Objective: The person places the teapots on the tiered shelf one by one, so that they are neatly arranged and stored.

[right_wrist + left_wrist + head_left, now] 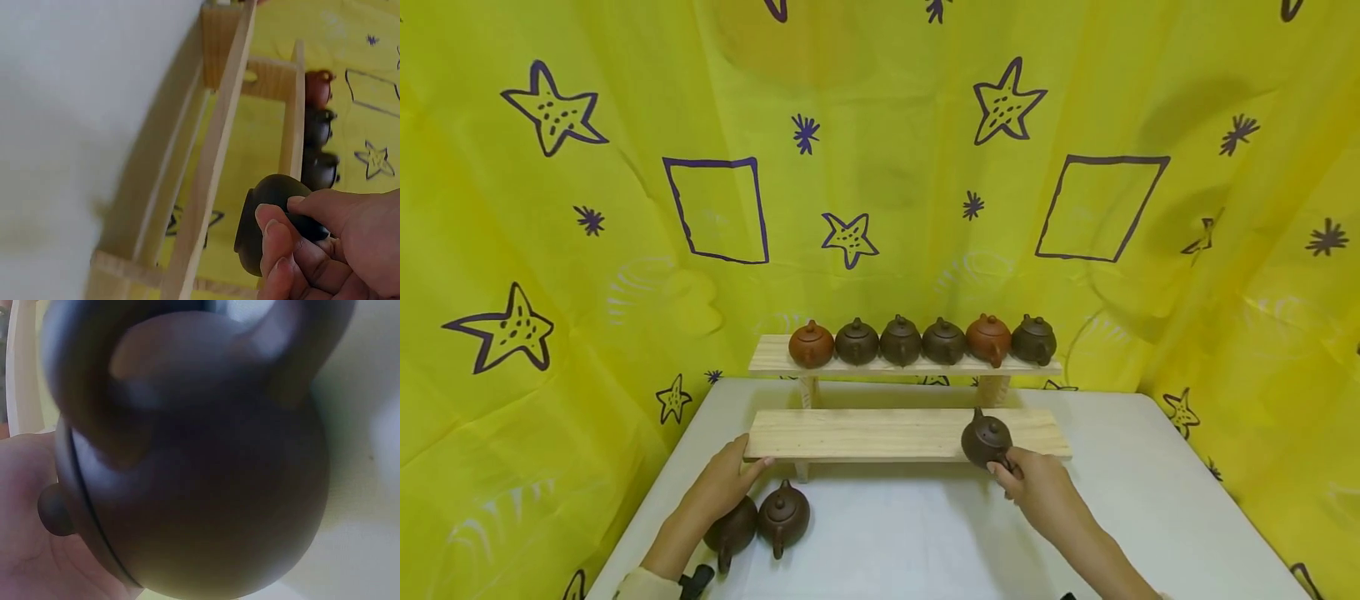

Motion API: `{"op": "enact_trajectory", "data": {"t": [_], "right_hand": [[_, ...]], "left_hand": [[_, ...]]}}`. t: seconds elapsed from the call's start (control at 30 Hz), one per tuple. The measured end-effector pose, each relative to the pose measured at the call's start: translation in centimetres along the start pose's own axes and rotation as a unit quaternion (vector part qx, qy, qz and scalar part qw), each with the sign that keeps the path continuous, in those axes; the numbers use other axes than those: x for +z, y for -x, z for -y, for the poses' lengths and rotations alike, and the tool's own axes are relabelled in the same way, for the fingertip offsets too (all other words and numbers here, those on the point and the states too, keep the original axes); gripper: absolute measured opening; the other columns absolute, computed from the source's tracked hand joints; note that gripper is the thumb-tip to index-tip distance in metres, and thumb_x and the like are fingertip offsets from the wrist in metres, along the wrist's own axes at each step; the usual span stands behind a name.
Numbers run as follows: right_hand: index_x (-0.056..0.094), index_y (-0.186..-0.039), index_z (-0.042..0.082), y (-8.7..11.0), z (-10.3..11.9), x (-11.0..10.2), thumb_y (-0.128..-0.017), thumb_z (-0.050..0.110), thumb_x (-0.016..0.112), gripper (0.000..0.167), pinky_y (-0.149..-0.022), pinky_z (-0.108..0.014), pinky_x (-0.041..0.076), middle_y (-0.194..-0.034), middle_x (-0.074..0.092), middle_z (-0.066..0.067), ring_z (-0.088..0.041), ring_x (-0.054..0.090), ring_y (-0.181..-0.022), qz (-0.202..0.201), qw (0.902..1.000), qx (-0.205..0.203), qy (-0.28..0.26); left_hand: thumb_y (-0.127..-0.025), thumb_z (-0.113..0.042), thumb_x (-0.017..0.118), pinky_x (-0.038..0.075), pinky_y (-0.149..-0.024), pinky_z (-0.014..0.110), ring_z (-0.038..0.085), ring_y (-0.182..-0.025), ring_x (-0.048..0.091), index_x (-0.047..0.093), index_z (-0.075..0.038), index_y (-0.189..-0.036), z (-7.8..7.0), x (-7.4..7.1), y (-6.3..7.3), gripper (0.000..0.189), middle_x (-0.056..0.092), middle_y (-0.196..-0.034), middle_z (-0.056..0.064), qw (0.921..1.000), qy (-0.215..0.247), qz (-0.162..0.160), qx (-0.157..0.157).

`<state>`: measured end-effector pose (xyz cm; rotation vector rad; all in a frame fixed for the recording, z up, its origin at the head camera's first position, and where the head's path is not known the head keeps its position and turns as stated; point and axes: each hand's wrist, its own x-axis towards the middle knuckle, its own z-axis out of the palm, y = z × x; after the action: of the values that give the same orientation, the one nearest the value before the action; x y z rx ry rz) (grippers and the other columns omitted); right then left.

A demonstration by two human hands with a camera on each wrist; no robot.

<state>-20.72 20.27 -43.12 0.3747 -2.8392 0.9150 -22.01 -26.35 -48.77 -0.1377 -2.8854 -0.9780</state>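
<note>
My right hand (1040, 486) pinches the handle of a dark brown teapot (987, 439). That teapot is at the front edge of the lower wooden shelf (857, 435), towards its right end, with its spout pointing to the back. Whether its base touches the plank I cannot tell. In the right wrist view, thumb and curled fingers close on the handle of the teapot (256, 250). My left hand (722, 482) holds the left end of the lower shelf, thumb at its front edge. Below it stand two brown teapots, one (735, 527) partly hidden by the wrist, the other (783, 511) beside it.
On the upper shelf (769, 357) several teapots stand in a row, dark ones (900, 340) and reddish ones (988, 338). The rack stands on a white table (895, 533). Yellow patterned cloth (880, 167) hangs behind and at both sides.
</note>
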Motion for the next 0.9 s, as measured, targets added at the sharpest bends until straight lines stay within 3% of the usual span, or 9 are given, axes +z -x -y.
{"op": "enact_trajectory", "data": {"t": [0.3,0.9], "right_hand": [[0.057,-0.07,0.011,-2.2,-2.9,-2.3,-0.102,0.018,0.07,0.035,-0.048,-0.026,0.04,-0.062,0.063,0.001,-0.014,0.052,-0.054,-0.014,0.9992,0.017,0.033],[0.053,-0.065,0.011,-3.3,-4.8,-1.6,-0.102,0.02,0.07,0.041,-0.05,-0.027,0.035,-0.057,0.057,0.004,-0.015,0.047,-0.054,-0.013,0.9987,0.032,0.036]], "left_hand": [[-0.106,-0.03,0.066,0.042,-0.113,0.066,0.054,-0.138,0.051,0.043,0.016,-0.149,0.2,0.2,-0.1,0.067,0.055,-0.145,0.037,1.0,0.003,0.001,-0.003],[-0.106,-0.032,0.066,0.042,-0.114,0.066,0.053,-0.139,0.05,0.043,0.015,-0.15,0.2,0.1,-0.1,0.068,0.054,-0.146,0.036,0.9999,0.01,0.001,-0.003]]}}
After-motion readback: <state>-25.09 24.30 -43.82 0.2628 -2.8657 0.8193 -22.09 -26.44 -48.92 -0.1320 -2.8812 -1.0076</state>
